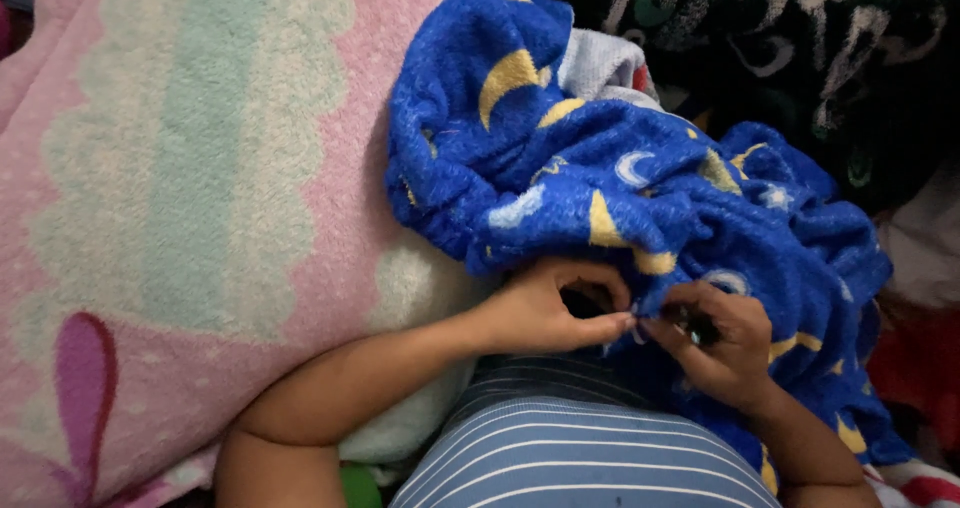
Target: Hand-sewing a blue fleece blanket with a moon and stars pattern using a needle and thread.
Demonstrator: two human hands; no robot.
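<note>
A fluffy blue blanket (620,183) with yellow moons and white stars lies bunched in front of me. My left hand (555,308) pinches its lower edge between thumb and fingers. My right hand (715,343) grips the same edge just to the right, and the fingertips of the two hands almost touch. Something small and dark sits in my right fingers; I cannot tell what it is. The blanket drapes over my right forearm and my lap.
A large pink plush blanket (190,198) with pale green and cream patterns fills the left side. Dark fabric with white markings (800,48) lies at the top right. Red cloth (920,368) shows at the right edge. My blue-and-white striped clothing (580,458) is at the bottom.
</note>
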